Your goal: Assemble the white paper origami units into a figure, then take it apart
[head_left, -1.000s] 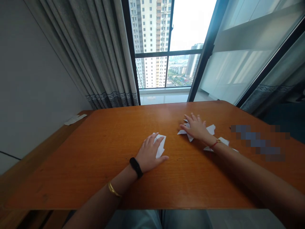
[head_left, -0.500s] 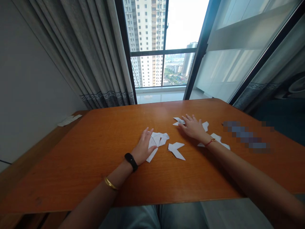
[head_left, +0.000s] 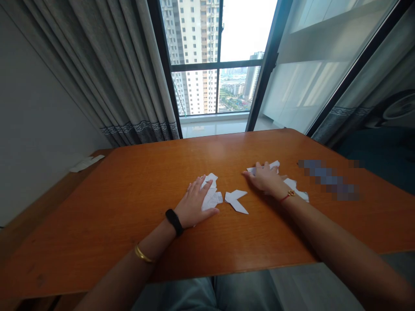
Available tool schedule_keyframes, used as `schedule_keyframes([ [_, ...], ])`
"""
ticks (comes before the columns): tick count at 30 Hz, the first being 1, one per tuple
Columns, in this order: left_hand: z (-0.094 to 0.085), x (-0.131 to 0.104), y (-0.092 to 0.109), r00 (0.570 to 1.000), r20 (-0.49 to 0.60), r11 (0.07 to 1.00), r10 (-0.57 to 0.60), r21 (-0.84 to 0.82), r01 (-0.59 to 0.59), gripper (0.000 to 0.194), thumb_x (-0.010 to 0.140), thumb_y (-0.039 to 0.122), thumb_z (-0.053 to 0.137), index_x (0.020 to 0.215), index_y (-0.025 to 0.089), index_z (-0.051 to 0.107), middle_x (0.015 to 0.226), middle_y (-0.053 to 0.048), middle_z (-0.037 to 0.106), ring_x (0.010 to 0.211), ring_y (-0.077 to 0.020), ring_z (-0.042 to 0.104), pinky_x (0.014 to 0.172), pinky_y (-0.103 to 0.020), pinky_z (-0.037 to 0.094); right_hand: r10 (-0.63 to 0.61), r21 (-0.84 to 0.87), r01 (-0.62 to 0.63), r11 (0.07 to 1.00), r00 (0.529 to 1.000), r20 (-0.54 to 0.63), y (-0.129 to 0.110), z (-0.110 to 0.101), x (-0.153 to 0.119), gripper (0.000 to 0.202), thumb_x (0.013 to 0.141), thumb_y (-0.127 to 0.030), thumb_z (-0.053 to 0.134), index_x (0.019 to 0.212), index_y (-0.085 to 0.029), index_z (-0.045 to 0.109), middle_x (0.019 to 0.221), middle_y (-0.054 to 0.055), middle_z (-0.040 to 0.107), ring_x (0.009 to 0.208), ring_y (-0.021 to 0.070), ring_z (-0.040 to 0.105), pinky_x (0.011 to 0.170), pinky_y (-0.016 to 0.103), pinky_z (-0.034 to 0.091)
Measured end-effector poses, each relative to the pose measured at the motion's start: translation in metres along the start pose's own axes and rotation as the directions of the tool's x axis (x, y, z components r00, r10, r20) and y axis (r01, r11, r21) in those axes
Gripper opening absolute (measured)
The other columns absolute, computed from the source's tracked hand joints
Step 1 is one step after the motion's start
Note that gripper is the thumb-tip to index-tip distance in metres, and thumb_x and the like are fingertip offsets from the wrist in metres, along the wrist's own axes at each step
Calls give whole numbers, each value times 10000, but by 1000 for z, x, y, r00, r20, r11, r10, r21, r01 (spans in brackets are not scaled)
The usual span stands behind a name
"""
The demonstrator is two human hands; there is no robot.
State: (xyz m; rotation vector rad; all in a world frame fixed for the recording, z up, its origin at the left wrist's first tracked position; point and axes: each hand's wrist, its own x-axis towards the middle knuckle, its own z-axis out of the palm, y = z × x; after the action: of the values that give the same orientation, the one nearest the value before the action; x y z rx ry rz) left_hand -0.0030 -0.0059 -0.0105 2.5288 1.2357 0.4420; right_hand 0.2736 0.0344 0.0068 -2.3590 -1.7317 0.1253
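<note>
My left hand: I have my left hand (head_left: 194,201) spread palm down over some folded white papers (head_left: 212,199), fingers loose, not clenched.
My right hand: I have my right hand (head_left: 266,178) palm down too, fingers slightly bent over another folded paper (head_left: 275,164); my fingers hide whether I am pinching it.
Between my hands: a V-shaped paper (head_left: 236,201) lies on the table (head_left: 145,181), just beside the papers under my left hand.
By my right wrist: more white paper (head_left: 301,195) lies partly under my forearm.
Far left: a pale strip (head_left: 87,163) lies by the wall.
</note>
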Motion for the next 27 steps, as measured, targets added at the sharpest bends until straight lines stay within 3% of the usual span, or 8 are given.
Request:
schedule_keyframes([
  [3, 1, 1, -2, 999, -44, 1000, 18, -20, -18, 879, 761, 564, 603, 1458, 216, 194, 1534, -150, 155, 1411, -305, 128, 1125, -520, 172, -187, 27, 185, 982, 979, 87, -12, 2, -19, 643, 871, -608, 357, 1289, -139, 494, 1397, 266, 374, 1286, 479, 296, 899, 713, 273],
  [6, 1, 1, -4, 993, -117, 998, 16, -66, -24, 839, 791, 546, 580, 1454, 206, 193, 1530, -145, 167, 1410, -279, 146, 1136, -481, 189, -587, 279, 541, 793, 802, 111, -42, -8, -50, 518, 913, -496, 389, 1321, -186, 464, 1353, 174, 476, 1229, 312, 457, 1007, 488, 346],
  [9, 0, 2, -5, 981, -195, 990, -25, -139, -3, 745, 847, 503, 524, 1447, 207, 196, 1524, -129, 185, 1406, -261, 165, 1141, -467, 197, -733, 503, 609, 613, 676, 74, -51, -27, -62, 568, 906, -500, 407, 1405, -232, 363, 1370, 93, 483, 1222, 242, 483, 1012, 380, 382],
  [12, -2, 4, -5, 962, -261, 975, -82, -219, 24, 649, 885, 446, 485, 1432, 212, 226, 1499, -126, 241, 1389, -253, 219, 1134, -465, 225, -600, 412, 535, 738, 799, 37, -17, -46, -38, 701, 798, -548, 553, 1398, -230, 378, 1366, 99, 479, 1216, 285, 479, 997, 409, 399],
  [15, -4, 6, -5, 950, -290, 968, -112, -247, 39, 561, 903, 408, 461, 1401, 211, 290, 1456, -125, 318, 1358, -239, 289, 1122, -453, 256, -323, 5, 327, 945, 929, 182, 42, -59, 1, 772, 466, -411, 834, 1176, -218, 603, 1262, 158, 532, 1156, 401, 487, 915, 490, 439],
  [19, -7, 4, -5, 980, -186, 990, -69, -134, 45, 722, 804, 543, 565, 1393, 203, 325, 1483, -138, 268, 1371, -291, 242, 1125, -492, 217, 8, -57, 25, 998, 856, 517, 87, -60, 34, 578, 476, -267, 823, 1021, -211, 638, 1086, 145, 610, 786, 293, 649, 610, 377, 522],
  [22, -7, 1, -3, 998, -66, 998, -6, -69, 1, 965, 683, 679, 605, 1439, 196, 251, 1524, -160, 162, 1395, -340, 150, 1125, -530, 173, -104, 111, 51, 993, 827, 553, 67, -47, 30, 410, 571, -281, 774, 939, -171, 628, 945, 111, 659, 674, 236, 645, 519, 307, 482],
  [27, -5, -2, 1, 995, -46, 992, 91, -87, -95, 1117, 609, 715, 637, 1474, 213, 138, 1545, -153, 61, 1412, -340, 65, 1131, -527, 151, -317, 433, 207, 877, 928, 198, -13, -21, -9, 297, 776, -293, 601, 1037, -153, 588, 859, 84, 675, 538, 157, 598, 495, 279, 448],
])
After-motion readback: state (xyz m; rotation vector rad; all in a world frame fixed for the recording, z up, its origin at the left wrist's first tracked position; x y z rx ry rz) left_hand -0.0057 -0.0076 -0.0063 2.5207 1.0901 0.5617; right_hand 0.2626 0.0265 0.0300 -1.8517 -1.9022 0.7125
